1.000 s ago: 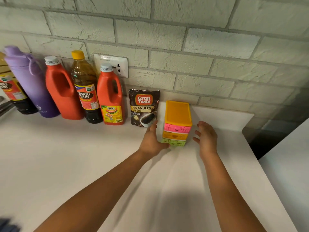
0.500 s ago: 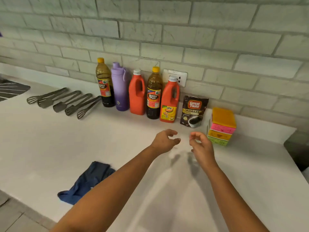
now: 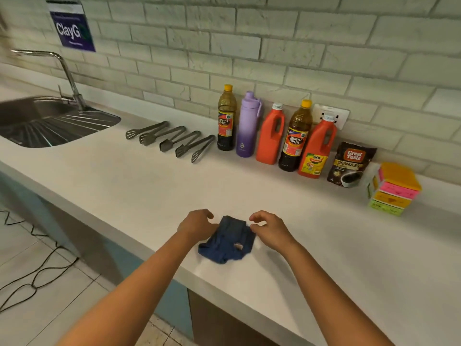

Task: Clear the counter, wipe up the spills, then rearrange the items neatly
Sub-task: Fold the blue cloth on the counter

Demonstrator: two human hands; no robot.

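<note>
reaching from both sides, we see the cloth [image 3: 228,242] crumpled at lower centre on the table [image 3: 139,196], lying between our hands: left [image 3: 197,224] touching its edge, right [image 3: 268,227] pinching its corner, both equally near.
</note>
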